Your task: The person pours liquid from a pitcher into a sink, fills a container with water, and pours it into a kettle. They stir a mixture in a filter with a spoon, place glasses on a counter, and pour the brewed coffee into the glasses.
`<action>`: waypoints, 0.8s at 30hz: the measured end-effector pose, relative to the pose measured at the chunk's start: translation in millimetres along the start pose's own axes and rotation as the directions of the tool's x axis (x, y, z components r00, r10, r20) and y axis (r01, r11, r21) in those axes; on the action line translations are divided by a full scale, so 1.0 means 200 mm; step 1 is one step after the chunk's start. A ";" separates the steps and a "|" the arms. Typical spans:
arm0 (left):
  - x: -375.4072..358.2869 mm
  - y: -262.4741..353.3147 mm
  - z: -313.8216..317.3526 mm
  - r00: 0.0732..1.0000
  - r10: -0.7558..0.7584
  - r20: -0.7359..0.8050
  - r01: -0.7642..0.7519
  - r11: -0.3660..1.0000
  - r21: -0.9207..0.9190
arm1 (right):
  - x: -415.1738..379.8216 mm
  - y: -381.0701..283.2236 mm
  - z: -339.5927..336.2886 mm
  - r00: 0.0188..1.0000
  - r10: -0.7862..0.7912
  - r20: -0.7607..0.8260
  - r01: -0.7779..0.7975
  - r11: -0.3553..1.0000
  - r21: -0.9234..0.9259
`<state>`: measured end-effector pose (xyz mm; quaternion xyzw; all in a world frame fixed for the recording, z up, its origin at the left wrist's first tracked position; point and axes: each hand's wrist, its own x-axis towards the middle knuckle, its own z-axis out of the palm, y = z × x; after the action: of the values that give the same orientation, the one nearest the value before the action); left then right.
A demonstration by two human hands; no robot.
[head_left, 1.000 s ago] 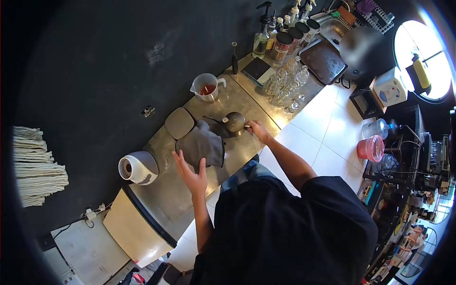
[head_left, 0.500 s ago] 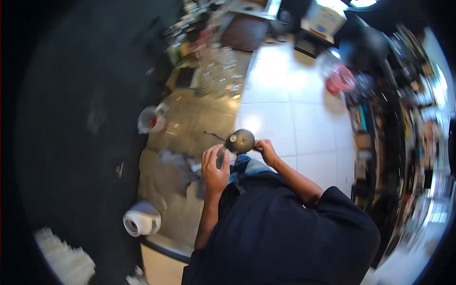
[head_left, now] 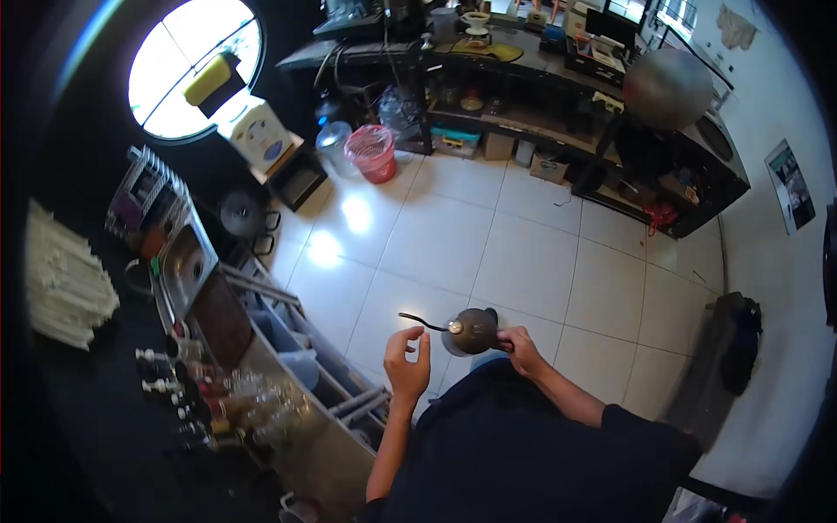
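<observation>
A dark gooseneck kettle [head_left: 472, 332] with a round lid hangs in front of my body, over the tiled floor. My right hand [head_left: 521, 351] is closed round its handle on the right side. The thin curved spout points left. Just below the spout, my left hand [head_left: 407, 362] is raised with thumb and fingers apart and nothing between them, close to the kettle but to its left.
At left runs a steel counter with a sink [head_left: 186, 266] and several glasses [head_left: 261, 401]. A red basket [head_left: 371, 153] stands on the floor ahead, beside a water jug [head_left: 334, 139]. A long dark counter [head_left: 523, 74] spans the far side. At right is a grey bench [head_left: 711, 366].
My view and body have turned right, from the steel counter toward the open floor and far counter. The kettle stays in my right hand; my left hand stays near its spout.
</observation>
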<state>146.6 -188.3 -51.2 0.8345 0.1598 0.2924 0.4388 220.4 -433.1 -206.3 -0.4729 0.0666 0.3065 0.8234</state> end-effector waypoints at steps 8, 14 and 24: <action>0.56 -0.11 0.72 0.876 -0.242 0.416 0.334 0.928 -0.165 | 0.38 -0.93 -0.05 0.967 -0.159 -0.200 0.148 0.987 -0.069; 0.92 -0.28 1.02 0.756 -0.327 0.567 0.434 0.899 -0.060 | 0.78 -1.28 -0.11 0.916 -0.207 -0.343 0.221 0.975 0.001; 1.89 -0.74 1.41 0.576 -0.472 0.667 0.553 0.826 0.108 | 1.65 -1.62 -0.21 0.804 -0.294 -0.517 0.402 0.909 0.108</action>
<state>616.7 -87.2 -166.6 0.7732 0.2093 -0.1579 0.5774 677.9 -440.1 -121.7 -0.4482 0.2167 0.0110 0.8672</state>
